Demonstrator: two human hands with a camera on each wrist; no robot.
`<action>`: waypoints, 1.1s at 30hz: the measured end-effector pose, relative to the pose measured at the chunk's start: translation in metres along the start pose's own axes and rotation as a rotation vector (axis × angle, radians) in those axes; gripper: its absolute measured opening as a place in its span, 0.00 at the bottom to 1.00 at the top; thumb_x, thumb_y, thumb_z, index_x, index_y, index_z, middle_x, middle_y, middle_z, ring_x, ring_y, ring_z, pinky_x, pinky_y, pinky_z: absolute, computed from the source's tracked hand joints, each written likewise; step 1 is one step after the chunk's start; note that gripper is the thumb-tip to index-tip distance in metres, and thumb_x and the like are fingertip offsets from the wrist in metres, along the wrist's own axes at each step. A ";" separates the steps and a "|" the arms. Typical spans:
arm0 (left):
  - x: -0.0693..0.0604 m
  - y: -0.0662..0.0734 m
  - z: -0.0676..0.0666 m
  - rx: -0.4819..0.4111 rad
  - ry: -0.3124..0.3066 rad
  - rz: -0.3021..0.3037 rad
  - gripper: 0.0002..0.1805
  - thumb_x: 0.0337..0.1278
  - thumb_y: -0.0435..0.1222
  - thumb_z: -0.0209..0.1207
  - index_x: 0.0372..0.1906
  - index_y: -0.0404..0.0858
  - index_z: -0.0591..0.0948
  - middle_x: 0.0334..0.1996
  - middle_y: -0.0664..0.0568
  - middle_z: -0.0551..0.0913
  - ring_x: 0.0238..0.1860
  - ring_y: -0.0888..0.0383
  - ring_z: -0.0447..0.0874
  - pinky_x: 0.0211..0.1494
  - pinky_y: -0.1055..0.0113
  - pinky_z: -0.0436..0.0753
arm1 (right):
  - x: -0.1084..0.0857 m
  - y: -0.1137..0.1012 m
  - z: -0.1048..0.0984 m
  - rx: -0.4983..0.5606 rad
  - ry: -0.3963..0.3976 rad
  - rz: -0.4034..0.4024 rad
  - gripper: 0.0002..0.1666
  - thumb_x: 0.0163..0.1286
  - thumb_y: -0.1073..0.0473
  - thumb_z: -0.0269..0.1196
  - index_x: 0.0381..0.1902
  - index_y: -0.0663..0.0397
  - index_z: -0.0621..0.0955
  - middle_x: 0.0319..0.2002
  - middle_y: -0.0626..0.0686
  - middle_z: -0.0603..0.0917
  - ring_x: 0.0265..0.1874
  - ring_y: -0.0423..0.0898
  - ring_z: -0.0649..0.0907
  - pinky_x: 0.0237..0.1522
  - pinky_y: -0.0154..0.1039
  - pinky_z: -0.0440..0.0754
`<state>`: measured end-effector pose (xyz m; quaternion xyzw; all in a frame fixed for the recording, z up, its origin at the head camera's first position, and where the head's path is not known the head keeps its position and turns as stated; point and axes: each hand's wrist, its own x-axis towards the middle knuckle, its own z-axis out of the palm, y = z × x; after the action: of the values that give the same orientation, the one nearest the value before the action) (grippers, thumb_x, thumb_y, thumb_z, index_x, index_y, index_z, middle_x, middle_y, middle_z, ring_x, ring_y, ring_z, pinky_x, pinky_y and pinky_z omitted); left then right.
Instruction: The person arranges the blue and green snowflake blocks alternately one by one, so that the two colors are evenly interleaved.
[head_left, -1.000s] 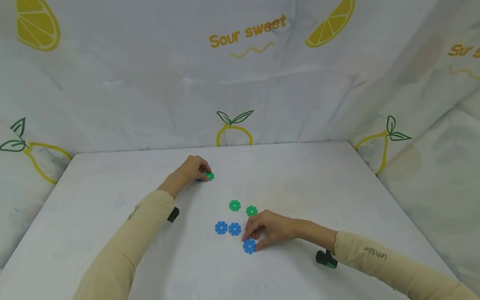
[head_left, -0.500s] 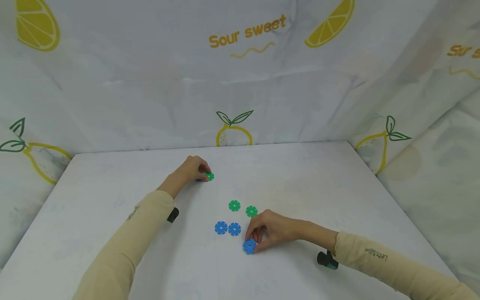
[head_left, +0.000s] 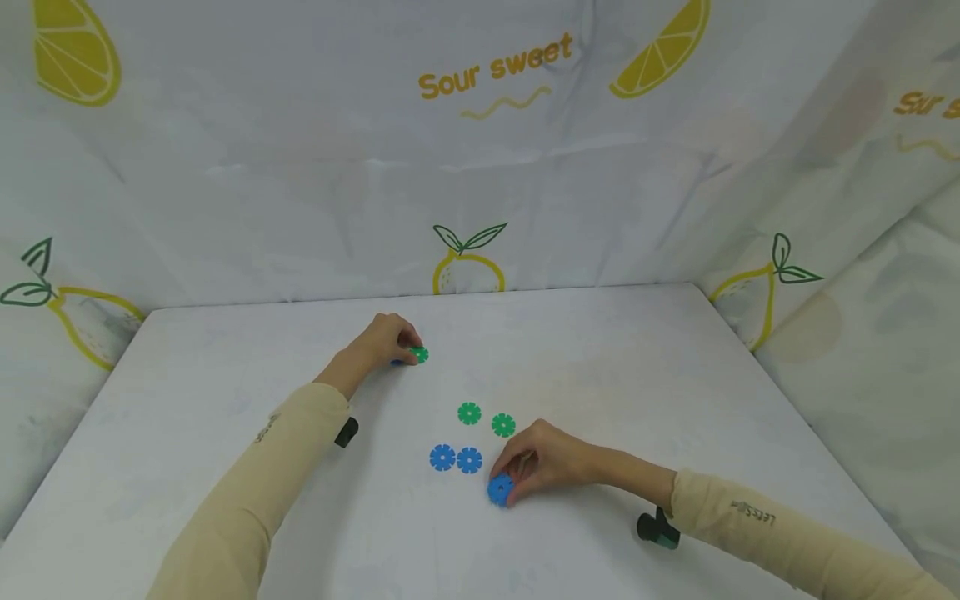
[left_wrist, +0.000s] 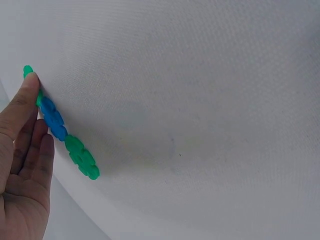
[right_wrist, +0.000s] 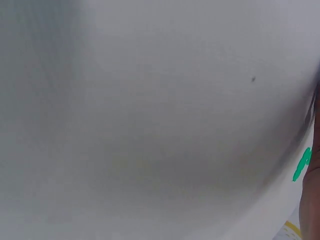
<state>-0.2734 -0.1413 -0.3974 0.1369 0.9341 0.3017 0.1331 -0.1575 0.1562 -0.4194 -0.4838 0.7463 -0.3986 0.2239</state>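
At the far left of the table, my left hand (head_left: 385, 340) pinches a green notched plastic disc (head_left: 421, 355) between thumb and fingers. The left wrist view shows a row under that hand: the gripped green disc (left_wrist: 28, 71), a blue disc (left_wrist: 53, 119) and another green disc (left_wrist: 82, 157); whether they interlock I cannot tell. Nearer the front, my right hand (head_left: 551, 460) pinches a blue notched disc (head_left: 500, 490), tilted up slightly. Only a sliver of the right hand (right_wrist: 311, 200) enters the right wrist view, so its grip is hidden there.
Two blue discs (head_left: 456, 459) lie side by side left of the right hand. Behind them are two green discs, one (head_left: 469, 413) farther left and one (head_left: 503, 425) just by the right fingers. A white cloth wall with lemon prints (head_left: 468, 273) closes the back of the table (head_left: 600, 350).
The right hand has tilted and slightly lifted its blue disc, and a reddish patch seen beneath the fingers earlier no longer shows. The left hand stays in place.
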 end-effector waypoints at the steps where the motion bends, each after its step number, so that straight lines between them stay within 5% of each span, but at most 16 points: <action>1: 0.000 0.000 0.000 -0.001 0.000 -0.003 0.11 0.48 0.29 0.70 0.40 0.32 0.85 0.38 0.46 0.84 0.44 0.51 0.77 0.53 0.59 0.76 | -0.001 0.001 0.001 0.015 0.026 0.001 0.16 0.54 0.60 0.73 0.41 0.59 0.85 0.35 0.50 0.87 0.29 0.37 0.83 0.32 0.33 0.84; 17: 0.002 -0.002 0.000 0.002 0.001 -0.001 0.12 0.46 0.29 0.70 0.40 0.31 0.86 0.36 0.46 0.85 0.40 0.53 0.77 0.48 0.61 0.77 | -0.002 0.001 -0.003 0.226 0.328 0.253 0.15 0.50 0.65 0.75 0.37 0.62 0.85 0.38 0.55 0.87 0.31 0.42 0.85 0.41 0.36 0.83; 27: 0.002 -0.002 0.000 0.005 -0.001 -0.005 0.13 0.46 0.29 0.70 0.40 0.31 0.86 0.37 0.46 0.85 0.41 0.53 0.77 0.49 0.61 0.77 | 0.010 0.003 -0.017 0.301 0.432 0.318 0.14 0.52 0.66 0.74 0.36 0.65 0.84 0.37 0.57 0.87 0.31 0.42 0.85 0.38 0.34 0.83; 33: 0.002 -0.001 0.000 0.000 -0.003 -0.018 0.13 0.47 0.29 0.70 0.41 0.32 0.86 0.40 0.45 0.85 0.44 0.51 0.78 0.53 0.59 0.77 | 0.022 0.008 -0.027 0.394 0.484 0.284 0.16 0.55 0.70 0.70 0.41 0.71 0.81 0.33 0.58 0.85 0.29 0.42 0.85 0.40 0.40 0.84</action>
<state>-0.2755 -0.1418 -0.3983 0.1287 0.9351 0.3003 0.1373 -0.1907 0.1486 -0.4095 -0.2139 0.7462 -0.6033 0.1829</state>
